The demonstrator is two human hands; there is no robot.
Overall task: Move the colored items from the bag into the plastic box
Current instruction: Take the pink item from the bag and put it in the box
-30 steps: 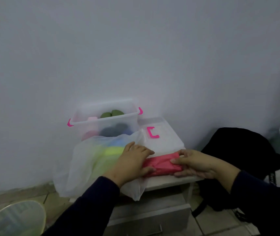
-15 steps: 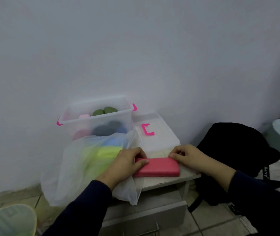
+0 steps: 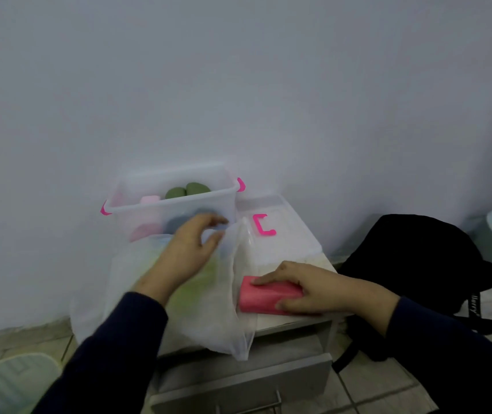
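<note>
The pink block [image 3: 264, 297] lies flat on the near right part of the small white cabinet [image 3: 292, 324], just outside the mouth of the translucent plastic bag [image 3: 208, 309]. Its long axis runs left to right across your view, tilted a little so the left end sits slightly farther from you; a broad face is up. Your right hand [image 3: 307, 289] covers its right half, fingers laid over the top and thumb curled against the near side, so you are gripping it.

To do this step well, close thumb and fingers across the short width near the middle, lift it straight up clear of the bag's loose edge, then carry it back and left over the rim of the clear plastic box [image 3: 176, 201]. Turn the long axis to match the box's long side before lowering, since green, pink and dark items already sit inside.

Your left hand [image 3: 192, 249] hovers over the top of the bag, just in front of the box, fingers loosely bent and spread with nothing visibly held; it is blurred, so whether it touches the plastic is unclear. Yellow-green and blue shapes show faintly through the bag. The box's lid [image 3: 277, 231], with a pink latch, lies behind the block. A black backpack [image 3: 418, 264] stands on the floor to the right.
</note>
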